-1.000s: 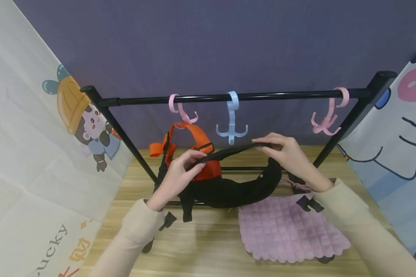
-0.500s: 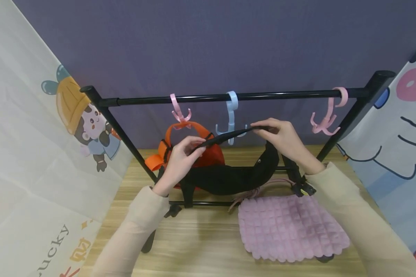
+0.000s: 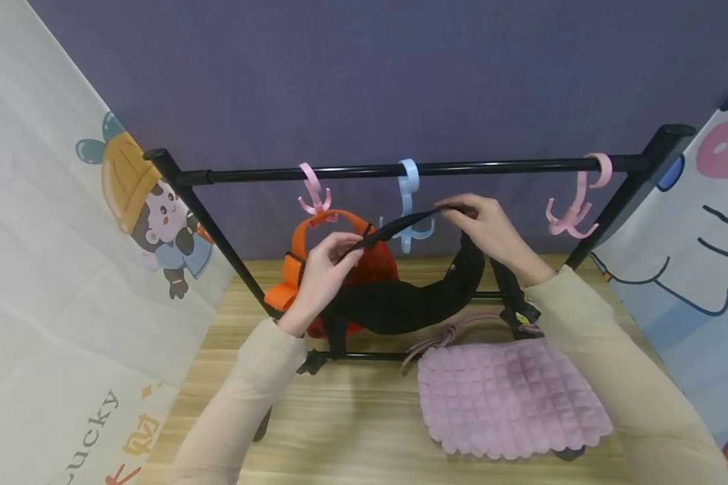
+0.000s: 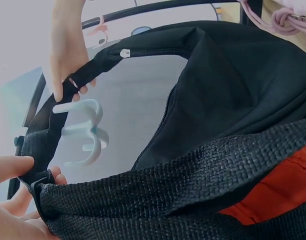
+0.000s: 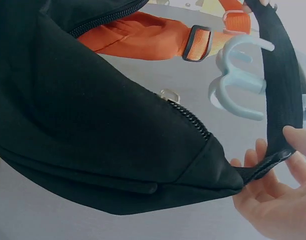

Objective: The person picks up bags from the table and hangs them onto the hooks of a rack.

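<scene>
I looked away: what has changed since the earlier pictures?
Left hand and right hand raised the black bag and its strap toward the blue hook; the left pink hook swivelled. Both grips, the blue hook and pink bag stayed as they were.

"What's hidden in the head view?"
"The black strap (image 3: 400,225) covers part of the blue hook (image 3: 408,180); the black bag (image 3: 400,306), part of the orange bag (image 3: 376,264)."
"Anything cut off?"
"The left hand (image 4: 17,225), by the left-wrist view's edge."

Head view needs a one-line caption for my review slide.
Left hand and right hand hold a black waist bag by its strap in front of a blue hook.
</scene>
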`<state>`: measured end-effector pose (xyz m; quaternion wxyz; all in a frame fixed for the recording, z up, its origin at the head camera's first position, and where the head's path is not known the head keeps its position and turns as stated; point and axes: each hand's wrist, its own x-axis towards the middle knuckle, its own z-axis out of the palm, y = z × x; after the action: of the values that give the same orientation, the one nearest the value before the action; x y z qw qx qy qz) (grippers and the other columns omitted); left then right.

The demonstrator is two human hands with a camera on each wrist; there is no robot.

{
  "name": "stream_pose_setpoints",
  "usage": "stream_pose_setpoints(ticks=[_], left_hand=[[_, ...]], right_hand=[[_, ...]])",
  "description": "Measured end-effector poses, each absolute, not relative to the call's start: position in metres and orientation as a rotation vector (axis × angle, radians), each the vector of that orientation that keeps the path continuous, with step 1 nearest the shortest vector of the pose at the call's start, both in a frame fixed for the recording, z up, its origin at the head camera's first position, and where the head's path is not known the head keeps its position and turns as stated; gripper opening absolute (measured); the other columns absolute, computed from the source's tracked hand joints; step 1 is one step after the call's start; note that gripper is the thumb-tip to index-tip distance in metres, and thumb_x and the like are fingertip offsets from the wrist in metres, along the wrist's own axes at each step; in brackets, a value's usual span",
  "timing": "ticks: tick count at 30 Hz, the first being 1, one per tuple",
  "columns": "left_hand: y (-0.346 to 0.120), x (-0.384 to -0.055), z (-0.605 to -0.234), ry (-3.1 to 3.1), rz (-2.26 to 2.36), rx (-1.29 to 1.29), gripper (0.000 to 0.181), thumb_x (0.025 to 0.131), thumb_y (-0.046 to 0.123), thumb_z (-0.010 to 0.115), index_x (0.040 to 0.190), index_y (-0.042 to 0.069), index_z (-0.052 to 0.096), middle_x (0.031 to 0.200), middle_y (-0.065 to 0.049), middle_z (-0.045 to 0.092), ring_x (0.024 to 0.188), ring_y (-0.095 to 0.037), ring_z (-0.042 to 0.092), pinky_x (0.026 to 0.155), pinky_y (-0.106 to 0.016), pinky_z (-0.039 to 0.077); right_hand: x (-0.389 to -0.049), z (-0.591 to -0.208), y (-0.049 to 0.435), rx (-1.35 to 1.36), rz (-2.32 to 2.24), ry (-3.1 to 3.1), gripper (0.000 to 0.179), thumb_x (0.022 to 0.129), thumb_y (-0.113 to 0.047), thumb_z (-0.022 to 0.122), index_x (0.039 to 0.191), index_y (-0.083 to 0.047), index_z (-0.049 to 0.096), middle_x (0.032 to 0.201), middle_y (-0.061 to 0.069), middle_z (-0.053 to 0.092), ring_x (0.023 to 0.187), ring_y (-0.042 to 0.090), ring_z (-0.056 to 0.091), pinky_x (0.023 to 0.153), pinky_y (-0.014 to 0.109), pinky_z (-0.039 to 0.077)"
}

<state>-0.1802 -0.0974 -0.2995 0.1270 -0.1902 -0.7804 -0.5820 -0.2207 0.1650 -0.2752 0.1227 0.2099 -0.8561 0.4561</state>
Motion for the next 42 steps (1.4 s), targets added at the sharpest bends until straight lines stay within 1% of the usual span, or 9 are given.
stream_pose_setpoints(ticks=[5,9,11,17,20,25,28,35,42], left_hand=[[-0.096,-0.180,-0.296,-2.295,-1.701,-0.540,0.021,0.083,0.001,0.057,0.103,-0.004,0.058,0.091,-0.018,0.061,0.072,-0.025,0.057,0.067,-0.023,0.047],[-0.093,-0.176,-0.291,-2.292,-1.743,-0.532,0.022,0.083,-0.002,0.056,0.104,-0.009,0.056,0.094,-0.024,0.060,0.075,-0.034,0.056,0.066,-0.021,0.046],[-0.092,-0.175,-0.292,-2.297,-1.763,-0.519,0.023,0.083,-0.001,0.056,0.105,-0.008,0.056,0.095,-0.024,0.059,0.077,-0.038,0.055,0.067,-0.020,0.046],[-0.094,-0.185,-0.305,-2.280,-1.730,-0.574,0.023,0.085,0.003,0.056,0.106,-0.004,0.057,0.096,-0.018,0.060,0.078,-0.027,0.056,0.067,-0.021,0.046],[-0.094,-0.184,-0.305,-2.268,-1.697,-0.597,0.023,0.086,0.004,0.055,0.107,-0.004,0.057,0.098,-0.017,0.060,0.079,-0.025,0.055,0.064,-0.020,0.043],[-0.091,-0.174,-0.293,-2.263,-1.690,-0.580,0.022,0.086,0.002,0.054,0.106,-0.007,0.057,0.098,-0.021,0.058,0.072,-0.022,0.049,0.058,-0.020,0.036],[-0.089,-0.165,-0.283,-2.261,-1.695,-0.563,0.021,0.085,0.000,0.054,0.104,-0.008,0.058,0.096,-0.023,0.058,0.070,-0.021,0.047,0.058,-0.019,0.035],[-0.090,-0.170,-0.289,-2.209,-1.609,-0.557,0.015,0.084,0.001,0.057,0.096,-0.007,0.061,0.091,-0.019,0.062,0.075,-0.020,0.056,0.064,-0.017,0.041],[-0.092,-0.176,-0.299,-2.188,-1.564,-0.560,0.015,0.084,0.006,0.058,0.094,-0.004,0.062,0.086,-0.015,0.063,0.069,-0.012,0.052,0.061,-0.019,0.040]], right_hand=[[-0.228,-0.279,0.164,0.635,1.341,-2.520,0.026,0.091,-0.018,0.049,0.109,-0.003,0.061,0.110,0.013,0.058,0.096,0.021,0.054,0.076,0.024,0.040],[-0.231,-0.281,0.163,0.622,1.337,-2.546,0.027,0.092,-0.019,0.046,0.108,-0.002,0.060,0.104,0.014,0.059,0.089,0.019,0.053,0.072,0.027,0.039],[-0.232,-0.282,0.163,0.619,1.333,-2.565,0.028,0.093,-0.019,0.045,0.109,-0.001,0.058,0.101,0.015,0.058,0.084,0.018,0.052,0.070,0.027,0.039],[-0.232,-0.280,0.161,0.620,1.350,-2.589,0.027,0.094,-0.019,0.040,0.107,0.001,0.053,0.083,0.010,0.051,0.072,0.020,0.045,0.062,0.028,0.034],[-0.232,-0.280,0.160,0.626,1.362,-2.585,0.027,0.095,-0.019,0.038,0.108,0.001,0.050,0.080,0.008,0.049,0.071,0.022,0.044,0.062,0.028,0.033],[-0.231,-0.280,0.160,0.640,1.343,-2.570,0.028,0.096,-0.019,0.035,0.111,0.001,0.047,0.085,0.011,0.050,0.074,0.020,0.045,0.065,0.028,0.035],[-0.231,-0.279,0.160,0.645,1.333,-2.552,0.028,0.096,-0.019,0.034,0.112,0.001,0.046,0.089,0.014,0.051,0.076,0.019,0.045,0.066,0.028,0.036],[-0.231,-0.277,0.159,0.644,1.355,-2.523,0.029,0.096,-0.019,0.033,0.113,0.003,0.044,0.098,0.018,0.052,0.088,0.023,0.049,0.075,0.035,0.039],[-0.228,-0.275,0.160,0.654,1.365,-2.523,0.031,0.096,-0.019,0.034,0.115,0.004,0.044,0.101,0.019,0.052,0.094,0.026,0.050,0.080,0.041,0.039]])
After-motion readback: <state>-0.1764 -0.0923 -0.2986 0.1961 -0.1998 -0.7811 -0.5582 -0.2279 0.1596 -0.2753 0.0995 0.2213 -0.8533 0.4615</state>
